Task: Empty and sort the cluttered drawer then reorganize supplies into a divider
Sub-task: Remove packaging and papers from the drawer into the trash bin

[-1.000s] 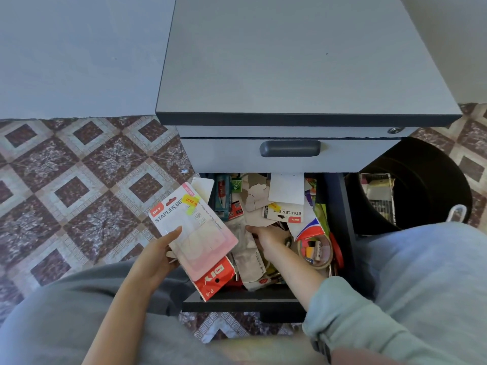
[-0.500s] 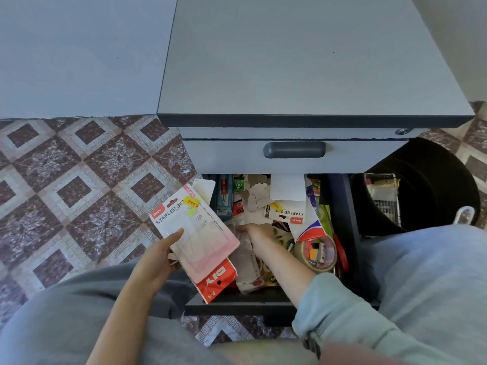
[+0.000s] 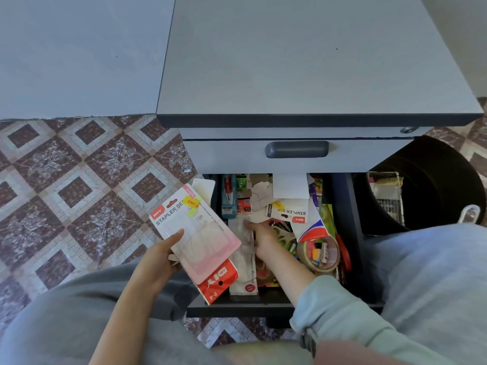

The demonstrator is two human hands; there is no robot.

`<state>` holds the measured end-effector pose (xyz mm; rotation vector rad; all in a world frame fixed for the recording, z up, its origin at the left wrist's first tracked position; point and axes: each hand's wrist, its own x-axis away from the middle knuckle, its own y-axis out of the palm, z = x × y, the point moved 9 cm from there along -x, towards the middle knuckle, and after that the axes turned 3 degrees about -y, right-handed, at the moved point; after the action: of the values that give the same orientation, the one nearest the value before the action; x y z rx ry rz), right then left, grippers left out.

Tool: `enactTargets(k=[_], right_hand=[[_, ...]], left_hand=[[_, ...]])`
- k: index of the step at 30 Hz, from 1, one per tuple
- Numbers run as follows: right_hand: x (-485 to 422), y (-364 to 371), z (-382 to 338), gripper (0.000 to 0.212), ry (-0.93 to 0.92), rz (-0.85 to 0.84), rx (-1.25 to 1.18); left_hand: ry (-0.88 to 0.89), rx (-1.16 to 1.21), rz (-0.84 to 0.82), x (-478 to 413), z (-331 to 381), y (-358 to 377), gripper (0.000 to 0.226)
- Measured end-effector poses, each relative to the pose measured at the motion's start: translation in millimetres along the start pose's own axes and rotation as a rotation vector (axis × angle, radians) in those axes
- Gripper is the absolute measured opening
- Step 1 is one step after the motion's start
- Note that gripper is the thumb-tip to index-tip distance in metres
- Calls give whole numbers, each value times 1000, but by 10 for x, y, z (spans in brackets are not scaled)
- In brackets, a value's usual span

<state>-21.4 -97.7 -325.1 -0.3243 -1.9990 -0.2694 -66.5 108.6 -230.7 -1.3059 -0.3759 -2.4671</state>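
Observation:
The open lower drawer (image 3: 342,206) is full of stationery clutter. My left hand (image 3: 160,256) grips a stack of flat packages, a pink stapler-set pack (image 3: 195,227) on top and a red card pack (image 3: 217,281) beneath, held over the drawer's left edge. My right hand (image 3: 263,233) reaches into the drawer, its fingers on a long white wrapper (image 3: 245,262); whether it grips it is hidden. Beside it lie a second stapler-set card (image 3: 287,213), a tape roll (image 3: 320,252) with small items inside, and green-handled scissors (image 3: 283,237).
The grey cabinet (image 3: 303,61) has a shut upper drawer with a dark handle (image 3: 296,149). A black bin (image 3: 427,185) holding packaging stands to the right. Patterned floor tiles (image 3: 79,180) spread to the left. My knees (image 3: 434,285) flank the drawer.
My right hand has slid left and farther into the drawer, from beside the tape roll onto the white wrapper. The left hand keeps holding the packs, barely moved.

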Motion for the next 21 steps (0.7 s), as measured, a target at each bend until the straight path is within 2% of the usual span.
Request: enactTargets(k=[3,6,9,11,16,21], right_hand=[[-67,-12,6,41,13,3,1],[-117,-65,-20,40,13,36,120],[-60,-161,-85,23,10,33,306],[9,-285,-133,11,20,24,305],[183,-687,-367,9,-3,-37,365],[398,-1009,-625,18,-97,-34,446]], left_hand=[[-4,-1,5,-10,-1,3,7],[-9,-1,9,-21,-9,-24,8],[-4,3,7,-38,-14,-23,7],[1,-2,6,-58,-12,-12,8],[-11,-5,-24,-52,-30,88,12],[6,-13,-60,39,-8,158,30]])
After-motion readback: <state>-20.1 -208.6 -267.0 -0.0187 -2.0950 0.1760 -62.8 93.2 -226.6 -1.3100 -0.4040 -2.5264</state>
